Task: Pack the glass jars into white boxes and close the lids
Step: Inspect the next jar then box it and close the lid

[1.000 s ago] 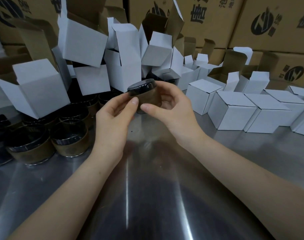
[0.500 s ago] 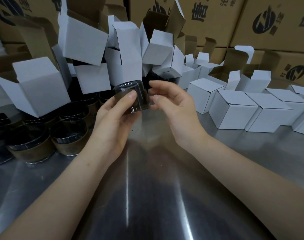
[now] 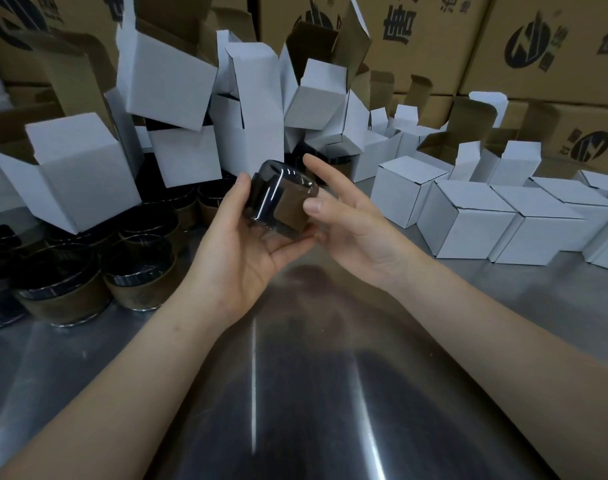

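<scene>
Bare left hand (image 3: 242, 258) and right hand (image 3: 359, 237); forearms (image 3: 122, 375) bare, nails (image 3: 314, 206) seemingly short.

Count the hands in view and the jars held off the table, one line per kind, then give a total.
Hands: 2 (left hand, right hand)
Jar held, in the left hand's grip: 1
Total: 3
</scene>
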`<action>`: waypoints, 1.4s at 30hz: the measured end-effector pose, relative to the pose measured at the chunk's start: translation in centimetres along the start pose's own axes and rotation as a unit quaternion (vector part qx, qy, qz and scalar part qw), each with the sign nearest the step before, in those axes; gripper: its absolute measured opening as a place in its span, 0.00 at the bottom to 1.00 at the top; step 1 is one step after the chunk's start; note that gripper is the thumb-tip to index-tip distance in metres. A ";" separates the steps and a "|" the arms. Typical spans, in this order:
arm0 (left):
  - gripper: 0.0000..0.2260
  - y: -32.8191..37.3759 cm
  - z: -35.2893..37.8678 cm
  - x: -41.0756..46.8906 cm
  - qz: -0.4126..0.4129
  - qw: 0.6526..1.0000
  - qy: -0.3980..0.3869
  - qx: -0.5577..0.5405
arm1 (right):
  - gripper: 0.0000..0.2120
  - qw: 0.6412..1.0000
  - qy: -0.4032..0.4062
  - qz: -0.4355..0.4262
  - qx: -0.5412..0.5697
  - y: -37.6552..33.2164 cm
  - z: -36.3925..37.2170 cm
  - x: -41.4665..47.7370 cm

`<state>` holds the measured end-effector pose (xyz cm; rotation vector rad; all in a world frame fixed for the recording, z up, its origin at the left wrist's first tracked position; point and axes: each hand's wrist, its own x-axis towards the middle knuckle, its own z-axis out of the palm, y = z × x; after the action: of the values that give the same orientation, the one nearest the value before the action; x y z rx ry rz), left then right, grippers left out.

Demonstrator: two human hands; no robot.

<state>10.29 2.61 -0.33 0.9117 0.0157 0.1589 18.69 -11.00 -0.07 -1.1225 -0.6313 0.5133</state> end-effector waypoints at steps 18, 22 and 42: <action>0.25 -0.4 -0.6 0.3 0.036 0.993 0.005 0.112 | 0.24 0.980 0.093 0.024 -0.176 -0.3 -0.3 0.0; 0.21 -0.3 -0.8 0.4 0.046 0.989 0.010 0.137 | 0.31 0.978 0.096 0.055 -0.176 -0.3 -0.1 0.1; 0.17 -0.7 -1.4 0.5 0.094 0.979 0.036 0.179 | 0.38 0.976 -0.046 0.214 0.012 -0.9 -0.5 0.2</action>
<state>10.76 3.41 -1.72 1.2680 0.0260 0.3742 19.24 -11.57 0.66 -1.2216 -0.4600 0.9452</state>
